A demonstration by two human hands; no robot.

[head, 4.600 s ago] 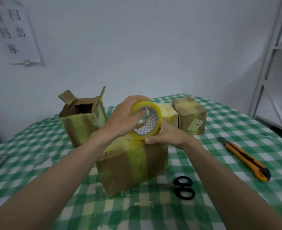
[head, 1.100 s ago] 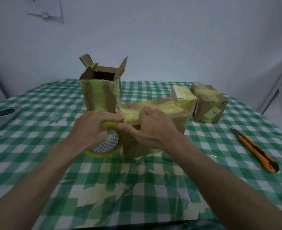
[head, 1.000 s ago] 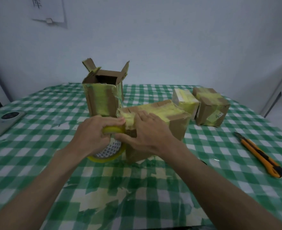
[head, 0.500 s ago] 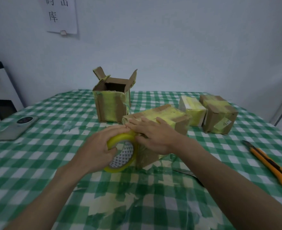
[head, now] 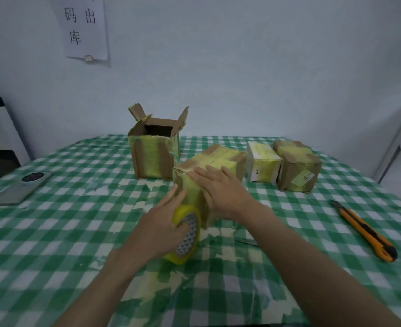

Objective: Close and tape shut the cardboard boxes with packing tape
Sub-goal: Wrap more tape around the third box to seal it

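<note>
A closed cardboard box (head: 220,159) wrapped in yellow tape lies in the middle of the table. My left hand (head: 161,223) grips the yellow tape roll (head: 187,234) low against the box's near end face. My right hand (head: 220,192) presses flat on the box's near top corner, fingers straight. Behind it stands an open cardboard box (head: 153,152) with its flaps up. Two taped boxes, a small pale one (head: 262,165) and a brown one (head: 296,166), stand to the right.
An orange utility knife (head: 365,230) lies at the right on the green checked tablecloth (head: 53,232). Scissors (head: 248,242) peek out under my right forearm. A phone (head: 21,188) lies at the left. A wall and paper notice (head: 83,27) stand behind.
My left hand has drawn the tape roll from the box's top down its near end face. My right hand has slid onto the box's top corner. The view has tilted upward.
</note>
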